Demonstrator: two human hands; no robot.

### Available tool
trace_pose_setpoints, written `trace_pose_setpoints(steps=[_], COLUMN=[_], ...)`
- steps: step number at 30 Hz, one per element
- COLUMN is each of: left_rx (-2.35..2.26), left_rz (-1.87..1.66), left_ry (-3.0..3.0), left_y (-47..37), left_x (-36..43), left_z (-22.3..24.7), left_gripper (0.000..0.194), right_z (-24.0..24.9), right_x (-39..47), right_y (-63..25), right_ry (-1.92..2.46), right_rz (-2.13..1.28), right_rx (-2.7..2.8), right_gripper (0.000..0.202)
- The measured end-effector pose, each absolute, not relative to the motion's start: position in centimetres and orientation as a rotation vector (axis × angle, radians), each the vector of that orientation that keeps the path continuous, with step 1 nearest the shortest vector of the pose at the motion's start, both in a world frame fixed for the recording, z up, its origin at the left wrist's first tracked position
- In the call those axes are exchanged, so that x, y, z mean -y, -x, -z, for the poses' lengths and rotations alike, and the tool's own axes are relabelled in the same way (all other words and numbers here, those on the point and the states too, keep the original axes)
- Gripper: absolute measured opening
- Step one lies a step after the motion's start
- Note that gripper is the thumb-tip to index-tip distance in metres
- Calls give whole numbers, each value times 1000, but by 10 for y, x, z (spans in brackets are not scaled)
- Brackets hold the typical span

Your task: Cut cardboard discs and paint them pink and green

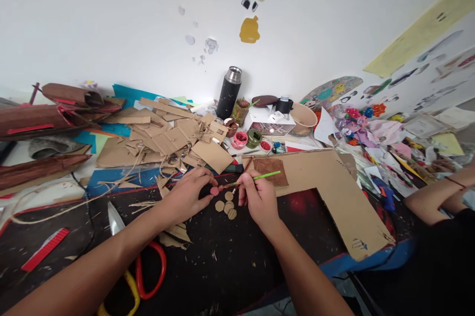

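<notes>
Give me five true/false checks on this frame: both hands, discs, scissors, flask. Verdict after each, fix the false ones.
1. The right hand holds a green-handled brush. True.
2. The scissors have two blue handles. False: the scissors have one red and one yellow.
3. The left hand is at a pink disc. True.
4. The black flask lies on its side. False: the black flask stands upright.
5. Plain cardboard discs lie between the hands. True.

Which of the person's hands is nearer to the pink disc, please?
Left. The left hand is close beside the pink disc, on its left; the right hand is farther on its right, holding a green paintbrush.
</notes>
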State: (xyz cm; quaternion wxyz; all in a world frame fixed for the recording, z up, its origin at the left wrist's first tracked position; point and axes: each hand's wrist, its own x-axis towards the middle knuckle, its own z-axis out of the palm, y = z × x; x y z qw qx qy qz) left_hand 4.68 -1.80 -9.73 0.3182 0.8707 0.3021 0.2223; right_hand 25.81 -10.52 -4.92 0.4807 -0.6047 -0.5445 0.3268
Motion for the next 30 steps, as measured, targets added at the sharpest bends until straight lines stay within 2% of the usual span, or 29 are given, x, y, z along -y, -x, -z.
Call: trace_pose_setpoints(steps=[6, 19, 30], left_rx=[-809, -778, -756], left_rz=[-599, -603, -615], left_ry=[-2231, -2224, -2248], left_y=[-45, -43, -42], left_x=[17, 17, 18], left_z=[96, 93, 94], left_gripper=[19, 10, 17], right_z=[48, 48, 51], right_x=[107, 109, 109], right_y=[-257, -260, -260], right_ry=[1439, 1440, 1434], right_rz=[-859, -836, -878], right_rx=[1271, 1277, 1236], right_gripper=[43, 43, 43])
